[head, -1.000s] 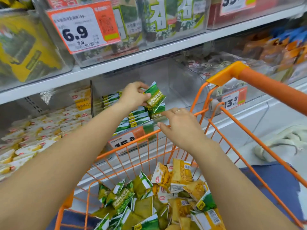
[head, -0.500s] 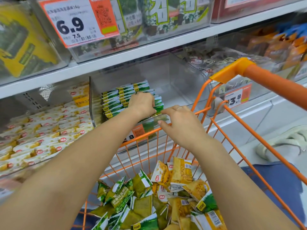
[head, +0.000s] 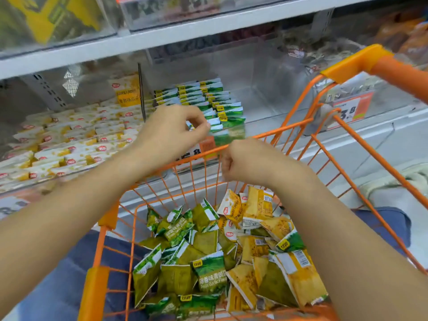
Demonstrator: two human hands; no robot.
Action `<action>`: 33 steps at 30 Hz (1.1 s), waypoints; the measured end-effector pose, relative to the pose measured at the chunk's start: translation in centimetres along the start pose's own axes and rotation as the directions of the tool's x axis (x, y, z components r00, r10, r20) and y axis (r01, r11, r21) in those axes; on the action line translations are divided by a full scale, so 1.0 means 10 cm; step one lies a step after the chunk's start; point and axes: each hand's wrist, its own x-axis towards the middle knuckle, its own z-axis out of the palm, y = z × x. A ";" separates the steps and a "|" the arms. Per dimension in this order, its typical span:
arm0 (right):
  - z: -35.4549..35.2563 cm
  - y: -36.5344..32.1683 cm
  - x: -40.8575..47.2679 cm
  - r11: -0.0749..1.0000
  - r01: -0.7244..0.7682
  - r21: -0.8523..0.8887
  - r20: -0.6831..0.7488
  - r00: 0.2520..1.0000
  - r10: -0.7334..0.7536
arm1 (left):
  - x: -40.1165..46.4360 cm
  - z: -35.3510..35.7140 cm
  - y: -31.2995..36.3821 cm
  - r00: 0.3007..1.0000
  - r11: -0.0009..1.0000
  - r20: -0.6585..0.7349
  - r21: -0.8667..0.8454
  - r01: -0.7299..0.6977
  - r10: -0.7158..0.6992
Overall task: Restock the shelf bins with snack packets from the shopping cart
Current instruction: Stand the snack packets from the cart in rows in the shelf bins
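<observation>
Green snack packets [head: 208, 100] stand in rows in a clear shelf bin [head: 266, 89]. My left hand [head: 171, 133] hovers at the bin's front edge with its fingers loosely curled, and I see nothing in it. My right hand [head: 245, 161] is curled into a loose, empty fist just over the front rim of the orange shopping cart [head: 289, 126]. Inside the cart lie several loose green packets [head: 208, 274] and yellow packets [head: 257, 205] in a mixed heap.
A neighbouring bin on the left holds white-and-yellow packets [head: 76, 142]. Orange price tags [head: 352, 107] hang on the bin fronts. The cart's orange handle [head: 393, 68] crosses the upper right. A white shelf board [head: 185, 31] runs above the bins.
My left hand set the green packet into the bin's front row and has pulled back without it. My right hand's fingers have curled in. The camera tilted downward.
</observation>
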 end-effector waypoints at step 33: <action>0.80 0.03 -0.15 0.817 0.008 -0.577 0.593 0.692 0.412 | -0.87 0.53 -0.34 0.864 0.989 0.498 0.147 -0.002 -0.073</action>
